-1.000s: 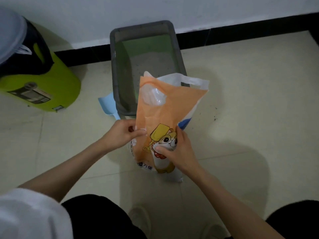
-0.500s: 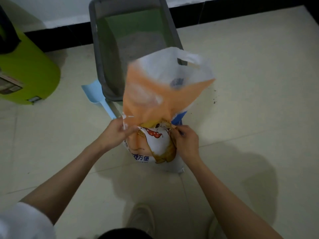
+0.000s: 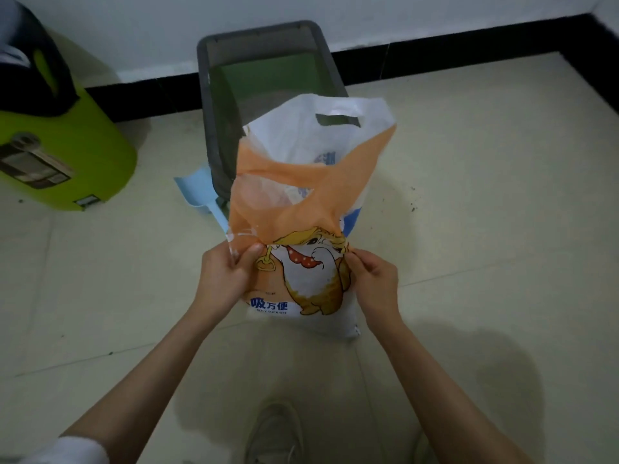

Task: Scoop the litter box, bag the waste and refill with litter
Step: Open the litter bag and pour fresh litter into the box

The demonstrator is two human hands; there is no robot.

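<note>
Lime-green bin (image 3: 63, 162) far left on tiled floor (image 3: 485, 229). Grey litter box (image 3: 214, 105) against far wall; blue scoop (image 3: 201, 189) at its near-left corner. Litter bag (image 3: 301, 209) stands upright just near the box, blocking its near end: orange and white, cartoon print, cut-out handle. Left hand (image 3: 224, 279) and right hand (image 3: 375, 283) each pinch a bag edge.

The litter bag (image 3: 303, 249) carries large blue Chinese characters reading 吸万便 on the white lower left of its front, and beneath them a line of small blue capitals that seems to read "KITTY SUCK OFF", though the first word is blurred. The green bin (image 3: 63, 152) has a dark label whose print is too small to read.
</note>
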